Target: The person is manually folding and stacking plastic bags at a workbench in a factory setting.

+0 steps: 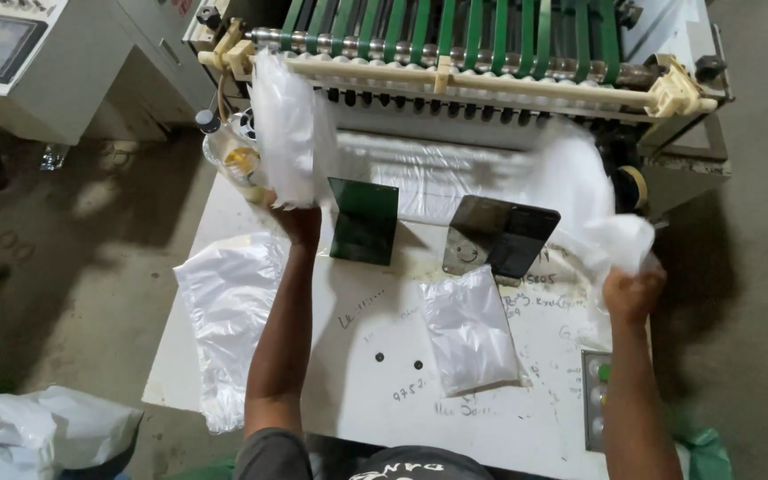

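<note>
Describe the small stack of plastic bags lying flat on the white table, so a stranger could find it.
Start at the white table below the green-belted machine. The small flat stack of clear bags lies near the middle, just below the dark metal plate. Neither hand touches it.

Upright stack of clear plastic bags in my left hand, gripped at bottom edge, raised near rollers. Crumpled white bags bunched in my right hand, blurred, above tabletop's right edge.

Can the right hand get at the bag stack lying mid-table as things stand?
Probably not at once: the right hand is shut on a stack of bags at the table's right edge. The flat bag stack lies uncovered, with bare table between.
</note>
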